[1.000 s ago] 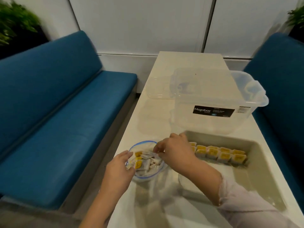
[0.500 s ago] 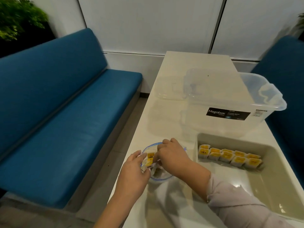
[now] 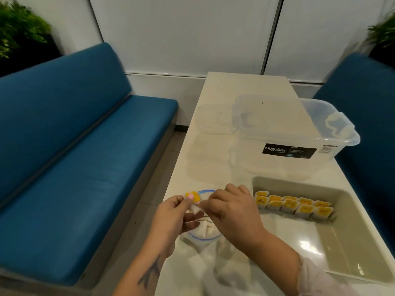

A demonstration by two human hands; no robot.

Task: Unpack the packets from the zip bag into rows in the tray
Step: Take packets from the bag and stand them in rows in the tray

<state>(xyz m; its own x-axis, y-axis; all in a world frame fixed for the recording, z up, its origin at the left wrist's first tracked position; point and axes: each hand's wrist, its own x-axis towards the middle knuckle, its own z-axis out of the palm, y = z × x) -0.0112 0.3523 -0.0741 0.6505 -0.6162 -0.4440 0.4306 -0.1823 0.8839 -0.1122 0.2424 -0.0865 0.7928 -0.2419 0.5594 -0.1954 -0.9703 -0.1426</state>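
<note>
My left hand (image 3: 177, 212) pinches a yellow tea packet (image 3: 193, 196) above the zip bag (image 3: 201, 236); my right hand (image 3: 233, 208) pinches its white end, beside the tray (image 3: 352, 238).

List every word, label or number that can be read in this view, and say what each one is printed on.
"Megabox": white letters on the black label on the clear plastic storage box; the smaller lines beside it are too small to read.
"TEA": on the yellow face of the nearest packet in the grey tray; print on the other yellow packets is blurred.
White price sticker on the box: unreadable.
</note>
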